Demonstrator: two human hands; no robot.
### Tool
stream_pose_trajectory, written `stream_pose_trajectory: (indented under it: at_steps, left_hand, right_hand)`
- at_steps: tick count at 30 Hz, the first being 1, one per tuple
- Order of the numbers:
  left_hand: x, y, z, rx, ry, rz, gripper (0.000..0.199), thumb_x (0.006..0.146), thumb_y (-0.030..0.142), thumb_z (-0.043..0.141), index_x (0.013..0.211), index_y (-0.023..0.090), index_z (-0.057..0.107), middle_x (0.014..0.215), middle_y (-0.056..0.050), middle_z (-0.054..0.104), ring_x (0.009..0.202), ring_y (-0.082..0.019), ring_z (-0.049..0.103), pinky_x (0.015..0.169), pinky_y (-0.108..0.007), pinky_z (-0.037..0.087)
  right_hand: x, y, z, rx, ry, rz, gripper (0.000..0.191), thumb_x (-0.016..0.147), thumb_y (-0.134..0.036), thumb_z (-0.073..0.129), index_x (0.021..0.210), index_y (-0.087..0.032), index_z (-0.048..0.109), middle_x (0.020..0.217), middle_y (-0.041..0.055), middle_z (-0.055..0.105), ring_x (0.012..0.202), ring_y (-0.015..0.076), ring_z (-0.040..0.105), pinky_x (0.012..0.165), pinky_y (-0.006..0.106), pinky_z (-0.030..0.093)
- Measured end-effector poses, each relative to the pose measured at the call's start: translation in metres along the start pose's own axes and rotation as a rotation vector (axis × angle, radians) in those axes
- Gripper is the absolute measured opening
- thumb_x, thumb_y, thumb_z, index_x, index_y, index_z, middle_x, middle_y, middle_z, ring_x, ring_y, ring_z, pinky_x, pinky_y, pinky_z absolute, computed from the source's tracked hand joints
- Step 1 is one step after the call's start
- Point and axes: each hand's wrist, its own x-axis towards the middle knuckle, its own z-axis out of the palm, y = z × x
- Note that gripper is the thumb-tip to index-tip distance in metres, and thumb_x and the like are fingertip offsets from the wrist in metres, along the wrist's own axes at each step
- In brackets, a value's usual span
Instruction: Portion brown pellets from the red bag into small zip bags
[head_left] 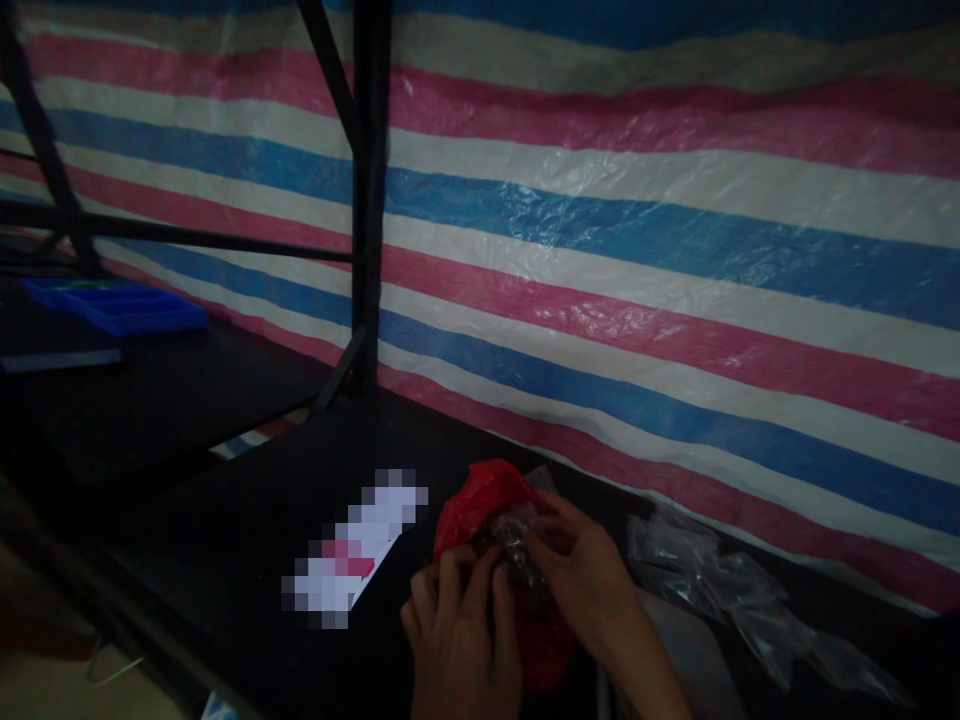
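A crumpled red plastic bag point(487, 495) lies on the black tabletop with its mouth spread. In the bag's opening sits a small clear plastic bag point(517, 530); what it contains is too dark to make out. My left hand point(463, 615) has its fingers curled over the near left edge of the red bag. From the right, my right hand point(589, 570) pinches the clear bag between thumb and fingers. Several empty-looking clear plastic bags point(701, 570) lie in a loose pile right of my right hand.
A blurred-out white slip or device point(356, 550) lies left of the red bag. A blue compartment tray point(142, 308) rests on the neighbouring black table. Behind stands a black metal post point(369, 200) before a striped plastic sheet point(637, 250). A pale flat object point(686, 650) lies under my right forearm.
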Motion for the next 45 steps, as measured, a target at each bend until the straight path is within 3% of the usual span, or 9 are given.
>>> stream_pose_trajectory:
  at_steps: [8,12,17,22,26,31,35,41,45]
  left_hand:
    - [0.001,0.006,0.003,-0.149,0.054,0.037,0.037,0.105,0.032,0.042,0.121,0.027,0.075,0.12,-0.009,0.081,0.115,-0.033,0.065,0.097,-0.054,0.045]
    - [0.002,0.006,0.007,-0.115,0.124,0.026,0.033,0.099,0.036,0.054,0.123,0.026,0.073,0.122,-0.011,0.079,0.119,-0.035,0.067,0.1,-0.056,0.043]
    - [-0.001,-0.008,0.016,-0.102,0.14,0.199,0.039,0.091,0.031,0.06,0.129,0.03,0.069,0.129,-0.01,0.08,0.118,-0.031,0.072,0.093,-0.049,0.044]
    - [-0.013,-0.005,0.02,-0.151,0.142,0.197,0.038,0.095,0.03,0.052,0.13,0.028,0.066,0.13,-0.011,0.08,0.112,-0.03,0.074,0.093,-0.048,0.043]
    - [-0.012,-0.002,0.011,-0.127,0.21,0.143,0.033,0.1,0.031,0.047,0.129,0.028,0.062,0.128,-0.009,0.079,0.118,-0.031,0.071,0.099,-0.051,0.043]
    - [0.009,-0.031,-0.002,0.008,0.251,0.011,0.034,0.1,0.038,0.048,0.128,0.022,0.06,0.131,-0.016,0.07,0.12,-0.039,0.064,0.097,-0.061,0.05]
    - [0.016,-0.048,-0.008,-0.149,0.146,0.022,0.038,0.099,0.042,0.056,0.131,0.022,0.058,0.13,-0.014,0.068,0.123,-0.036,0.064,0.104,-0.06,0.053]
    - [0.01,-0.033,-0.014,-0.292,0.123,-0.093,0.038,0.097,0.042,0.059,0.13,0.023,0.062,0.133,-0.013,0.066,0.128,-0.035,0.064,0.106,-0.058,0.056]
    - [0.009,-0.032,-0.011,-0.258,0.14,-0.044,0.035,0.097,0.038,0.059,0.129,0.024,0.064,0.131,-0.011,0.067,0.126,-0.034,0.065,0.102,-0.055,0.059]
  right_hand:
    - [-0.009,-0.007,0.001,0.194,0.073,-0.029,0.053,0.075,-0.037,0.077,0.124,-0.017,0.074,0.111,0.0102,0.084,0.107,0.0292,0.08,0.096,0.041,0.063]
    - [-0.021,-0.007,0.001,0.337,0.051,-0.085,0.051,0.078,-0.038,0.081,0.126,-0.02,0.074,0.123,0.0108,0.082,0.116,0.0284,0.078,0.102,0.04,0.061]
    - [-0.036,-0.003,0.005,0.447,0.008,-0.124,0.061,0.08,-0.034,0.082,0.14,-0.026,0.067,0.141,0.0085,0.074,0.131,0.0272,0.07,0.112,0.041,0.056]
    - [-0.037,0.003,0.003,0.285,0.024,-0.125,0.059,0.086,-0.033,0.075,0.144,-0.026,0.066,0.145,0.0069,0.071,0.133,0.0262,0.068,0.115,0.041,0.053]
    - [-0.028,0.005,0.001,-0.09,0.151,-0.139,0.057,0.089,-0.031,0.066,0.146,-0.025,0.065,0.145,0.0086,0.071,0.135,0.03,0.066,0.119,0.047,0.048]
    - [-0.019,0.0,0.007,-0.466,0.204,-0.134,0.059,0.086,-0.022,0.065,0.145,-0.03,0.069,0.134,0.0105,0.076,0.126,0.0398,0.068,0.113,0.057,0.047]
    - [-0.015,-0.001,0.011,-0.463,0.199,-0.121,0.059,0.085,-0.023,0.066,0.143,-0.028,0.071,0.132,0.0108,0.077,0.123,0.041,0.069,0.111,0.058,0.048]
    - [-0.014,0.007,0.009,-0.346,0.171,-0.136,0.054,0.085,-0.026,0.066,0.138,-0.031,0.073,0.132,0.0078,0.078,0.123,0.0359,0.072,0.108,0.051,0.054]
    - [-0.016,0.011,0.007,-0.124,0.129,-0.132,0.051,0.085,-0.03,0.067,0.135,-0.025,0.073,0.131,0.0091,0.078,0.121,0.0314,0.074,0.108,0.047,0.056]
